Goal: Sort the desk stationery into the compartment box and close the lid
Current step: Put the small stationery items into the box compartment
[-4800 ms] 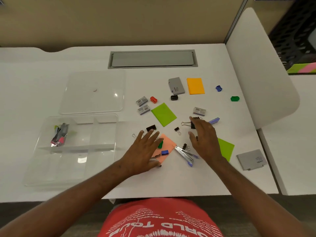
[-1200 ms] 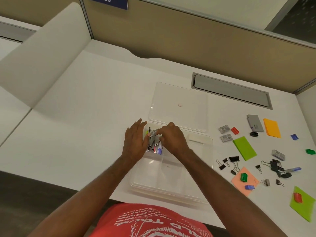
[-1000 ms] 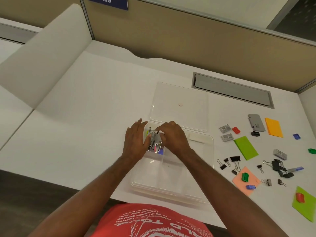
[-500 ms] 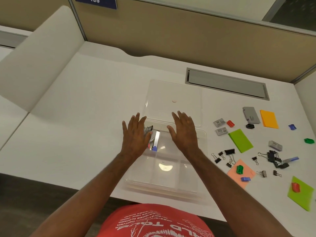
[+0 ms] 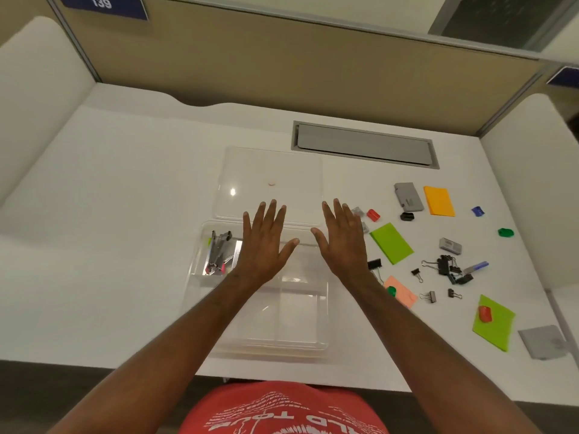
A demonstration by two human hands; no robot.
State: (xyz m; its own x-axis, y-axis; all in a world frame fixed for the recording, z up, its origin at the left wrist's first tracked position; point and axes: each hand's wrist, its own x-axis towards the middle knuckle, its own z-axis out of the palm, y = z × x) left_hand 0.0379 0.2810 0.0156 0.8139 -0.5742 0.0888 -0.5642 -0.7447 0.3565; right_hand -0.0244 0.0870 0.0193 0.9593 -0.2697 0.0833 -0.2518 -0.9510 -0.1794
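Risk entry: I am hovering my left hand (image 5: pixel 264 242) and right hand (image 5: pixel 343 242), both flat and empty, over the clear plastic compartment box (image 5: pixel 260 343); sweeping sideways risks scattering the black binder clips (image 5: pixel 446 267).

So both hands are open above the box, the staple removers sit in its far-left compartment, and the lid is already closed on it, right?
Not quite: the lid is not closed; in the head view it lies flat on the desk behind the box. The rest holds: left hand and right hand are open above the box, and the staple removers sit in its far-left compartment.
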